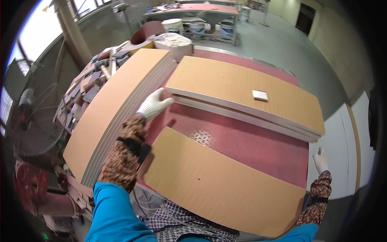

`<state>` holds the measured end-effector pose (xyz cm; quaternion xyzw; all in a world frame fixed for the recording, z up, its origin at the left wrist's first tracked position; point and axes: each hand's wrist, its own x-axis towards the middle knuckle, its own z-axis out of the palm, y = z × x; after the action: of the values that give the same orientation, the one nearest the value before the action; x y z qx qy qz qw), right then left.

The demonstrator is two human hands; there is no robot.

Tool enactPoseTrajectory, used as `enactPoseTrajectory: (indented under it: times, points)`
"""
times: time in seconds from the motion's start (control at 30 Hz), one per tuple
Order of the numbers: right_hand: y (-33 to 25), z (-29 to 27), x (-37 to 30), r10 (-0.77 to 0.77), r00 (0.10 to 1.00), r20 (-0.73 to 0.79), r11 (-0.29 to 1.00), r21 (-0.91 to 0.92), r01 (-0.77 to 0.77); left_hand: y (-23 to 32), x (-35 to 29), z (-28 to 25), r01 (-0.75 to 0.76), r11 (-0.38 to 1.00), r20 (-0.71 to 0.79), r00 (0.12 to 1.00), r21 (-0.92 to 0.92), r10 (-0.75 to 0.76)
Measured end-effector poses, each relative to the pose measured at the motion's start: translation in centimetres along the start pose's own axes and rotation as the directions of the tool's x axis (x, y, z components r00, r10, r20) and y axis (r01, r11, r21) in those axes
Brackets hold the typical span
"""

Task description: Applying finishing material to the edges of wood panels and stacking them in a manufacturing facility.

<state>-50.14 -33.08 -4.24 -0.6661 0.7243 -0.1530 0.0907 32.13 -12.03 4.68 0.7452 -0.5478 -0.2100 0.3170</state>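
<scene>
My left hand point(156, 104), in a white knit glove, is at the near left corner of a stack of long brown-faced boards point(234, 82) with white edges. Its thumb and fingers are apart around that corner; whether they touch it I cannot tell. Beyond the table's right edge, my right hand point(321, 160), gloved too, is just below the stack's right end, fingers pointing up and apart, with nothing seen in them. Another long brown board point(225, 181) lies close to my body, with a small dark spot on its face. A small white block point(260, 95) rests on the stack.
Left of my arm stands a taller stack of brown boards point(121, 101). The table has a red textured top point(242, 137). White panels point(338, 149) lean at the right. A fan point(30, 109), a red machine point(34, 185) and piled offcuts point(86, 86) are on the left; buckets point(197, 29) stand behind.
</scene>
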Motion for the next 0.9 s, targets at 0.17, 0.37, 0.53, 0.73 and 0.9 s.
enactPoseTrajectory:
  times: [0.17, 0.37, 0.53, 0.73, 0.9]
  points:
    - [-3.0, -9.5, -18.2, 0.133, 0.991, 0.034, 0.986, 0.095, -0.135, -0.2, -10.8, -1.1, 0.166, 0.983, 0.143, 0.978, -0.084, -0.153]
    - [-1.5, -8.9, -34.6, 0.377, 0.919, -0.116, 0.890, 0.321, -0.325, 3.0, -22.3, 0.0, 0.294, 0.929, 0.167, 0.951, -0.227, -0.260]
    - [-3.1, -3.5, -38.4, 0.534, 0.775, -0.337, 0.724, 0.656, -0.213, 1.4, -25.9, 2.9, 0.234, 0.950, -0.084, 0.963, -0.208, -0.255]
    - [-1.9, -0.6, -35.9, 0.865, 0.458, -0.203, 0.148, 0.977, 0.153, -2.3, -26.6, 6.6, 0.138, 0.866, -0.421, 0.830, -0.480, -0.365]
    - [-2.1, -0.2, -32.5, 0.864, 0.432, -0.257, 0.203, 0.965, 0.169, -3.4, -26.9, 8.0, 0.097, 0.835, -0.498, 0.764, -0.542, -0.411]
